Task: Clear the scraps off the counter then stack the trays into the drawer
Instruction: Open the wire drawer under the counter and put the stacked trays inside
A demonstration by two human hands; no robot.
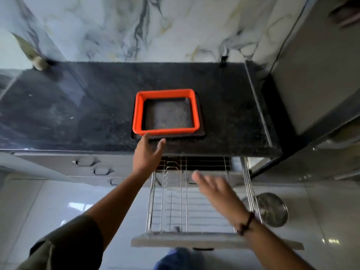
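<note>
A: What does the step call for?

B: The lift, by the look of it. The orange tray [166, 112] sits nested on a dark tray [200, 131] on the black counter [78, 114], and the wire drawer [194, 207] stands pulled out just below the near edge. The person would do well to take both trays together, one hand on each side of the dark one's rim, keep them level, then lower them flat onto the wire base.

A: Where is the stack relative to the hands?

B: The left hand [148, 154] is at the stack's near left corner, fingers spread wide and holding nothing; whether the fingertips touch the rim cannot be told. The right hand [216, 190] is open too, blurred, hanging over the drawer, nearer and to the right, well apart from the trays.

A: And the scraps?

B: Only a few pale specks show on the counter's left part, so that step looks largely done.

A: Risks?

B: Gripping only the orange tray may leave the dark one behind.
</note>
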